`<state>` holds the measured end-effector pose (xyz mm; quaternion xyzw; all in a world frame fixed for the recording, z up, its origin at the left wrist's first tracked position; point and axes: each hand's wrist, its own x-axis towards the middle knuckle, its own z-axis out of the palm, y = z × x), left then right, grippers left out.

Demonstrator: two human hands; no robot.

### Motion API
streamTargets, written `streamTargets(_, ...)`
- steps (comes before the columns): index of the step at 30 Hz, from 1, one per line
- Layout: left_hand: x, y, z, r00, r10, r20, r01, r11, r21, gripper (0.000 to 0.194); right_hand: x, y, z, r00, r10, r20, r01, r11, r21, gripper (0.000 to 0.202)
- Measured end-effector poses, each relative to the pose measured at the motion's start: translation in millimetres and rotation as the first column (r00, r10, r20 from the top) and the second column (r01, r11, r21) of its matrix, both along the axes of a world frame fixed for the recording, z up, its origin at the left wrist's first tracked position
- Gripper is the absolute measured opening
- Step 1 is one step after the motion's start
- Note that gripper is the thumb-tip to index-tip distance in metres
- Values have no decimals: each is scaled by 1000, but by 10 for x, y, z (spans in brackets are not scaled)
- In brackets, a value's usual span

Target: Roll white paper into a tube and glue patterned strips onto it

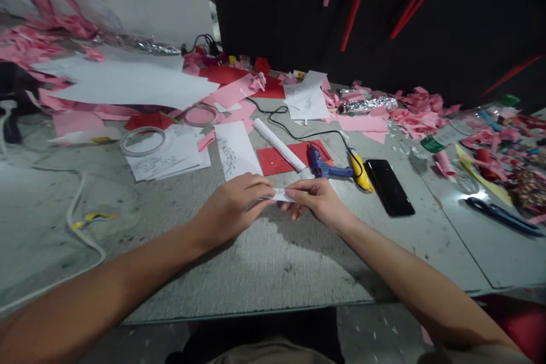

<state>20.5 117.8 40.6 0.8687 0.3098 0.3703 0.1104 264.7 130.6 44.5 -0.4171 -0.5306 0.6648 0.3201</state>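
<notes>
Between my two hands is a small, narrow piece of white paper (280, 195) with grey printing, held just above the table. My left hand (234, 205) pinches its left end, and my right hand (318, 199) pinches the right end with thumb and fingertips. Just beyond my hands lie a printed white sheet (238, 151), a red card (271, 161) and a rolled white paper tube (279, 145) resting across that card. To the right of these, a blue glue gun (330, 169) lies on its side.
A black phone (389, 187) and a yellow-handled tool (360, 170) lie right of my hands. Farther right are a dark cutter (503, 216) and a plastic bottle (452, 132). Tape rolls (143, 141), printed sheets (166, 153) and pink scraps (422, 108) cover the back. A white cable (77, 205) runs along the left.
</notes>
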Motion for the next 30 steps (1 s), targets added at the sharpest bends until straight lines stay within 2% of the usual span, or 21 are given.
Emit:
streamTargets(7, -34, -1, -14, 997, -5, -82, 17, 990, 138, 9, -4, -4, 58, 995, 90, 43, -90, 996, -1, 33)
streamTargets(16, -58, -3, 25, 983, -42, -178, 81, 973, 218, 27, 23, 17, 0, 995, 95, -20, -96, 994, -45, 29)
streamTargets(20, -52, -2, 39, 980, -25, -196, 74, 967, 245, 26, 17, 14, 15, 995, 95, -14, -96, 995, -36, 29)
streamTargets(25, -50, 1, 30, 985, -23, -170, 64, 970, 236, 18, -16, -11, 53, 997, 80, 8, -80, 997, -24, 32)
streamTargets(30, -42, -10, 28, 993, -29, -118, 49, 984, 173, 17, -29, -21, 41, 995, 55, 80, -60, 996, 65, 33)
